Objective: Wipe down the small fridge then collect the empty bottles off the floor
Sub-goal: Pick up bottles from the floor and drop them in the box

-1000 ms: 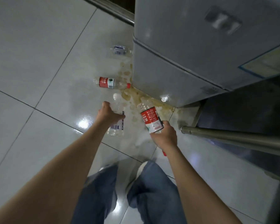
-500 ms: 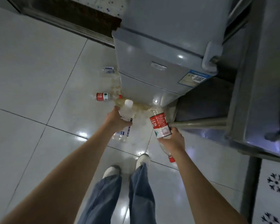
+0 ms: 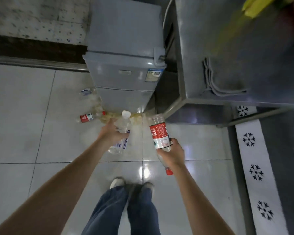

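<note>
You have four bottles in view: your left hand (image 3: 111, 134) is wrapped around a clear white-capped bottle (image 3: 121, 131), your right hand (image 3: 171, 154) clasps a red-labelled bottle (image 3: 159, 135) cap-down, and two lie on the floor, a red-labelled one (image 3: 89, 117) and a clear one (image 3: 87, 92), beside the small fridge (image 3: 124, 65). Glossy grey floor tiles (image 3: 24, 116) carry a yellowish spill (image 3: 109, 116); a folded cloth (image 3: 221, 78) rests on the metal worktop (image 3: 210, 39).

The small fridge (image 3: 124, 70) stands on the floor (image 3: 24, 133), with the bench (image 3: 227, 48) to its right. Two bottles (image 3: 87, 117) (image 3: 86, 91) lie left of the fridge's foot. A folded cloth (image 3: 222, 78) rests on the bench.
</note>
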The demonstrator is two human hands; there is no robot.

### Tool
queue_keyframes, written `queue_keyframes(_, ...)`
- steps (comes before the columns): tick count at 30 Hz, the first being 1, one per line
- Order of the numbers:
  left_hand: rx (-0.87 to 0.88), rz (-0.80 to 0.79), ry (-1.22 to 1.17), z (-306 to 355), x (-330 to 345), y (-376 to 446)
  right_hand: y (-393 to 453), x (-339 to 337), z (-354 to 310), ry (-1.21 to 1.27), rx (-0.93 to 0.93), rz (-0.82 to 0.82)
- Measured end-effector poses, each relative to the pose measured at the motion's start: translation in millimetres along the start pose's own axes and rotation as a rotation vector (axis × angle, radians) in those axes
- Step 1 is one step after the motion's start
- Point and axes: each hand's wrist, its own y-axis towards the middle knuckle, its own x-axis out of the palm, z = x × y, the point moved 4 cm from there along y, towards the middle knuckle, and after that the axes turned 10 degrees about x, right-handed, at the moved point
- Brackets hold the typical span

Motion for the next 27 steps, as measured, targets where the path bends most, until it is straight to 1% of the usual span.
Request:
queue_keyframes(9,0.173,0.007,0.093,44.2,35.5,-75.6,-62.4,-61.8,57.3,0.092,-0.017,0.089)
queue_keyframes(12,0.187,0.012,0.129,52.1,50.7,-103.7,-83.0,-77.2,85.0,0.119,-0.041,0.097)
queue_keyframes(16,0.198,0.005,0.058,66.1,75.4,-144.6,-112.6,-103.2,125.8,0.15,-0.056,0.107)
queue_keyframes(20,0.233,0.005,0.019,79.1,97.1,-185.7,-136.7,-127.7,158.6,0.176,-0.041,0.156)
queue_keyframes(22,0.263,-0.023,0.011,86.2,105.1,-203.5,-150.0,-138.5,171.3,0.219,-0.037,0.179)
queue_keyframes(27,0.379,-0.113,0.075,105.7,119.7,-235.3,-183.4,-155.2,201.3,0.312,0.024,0.26)
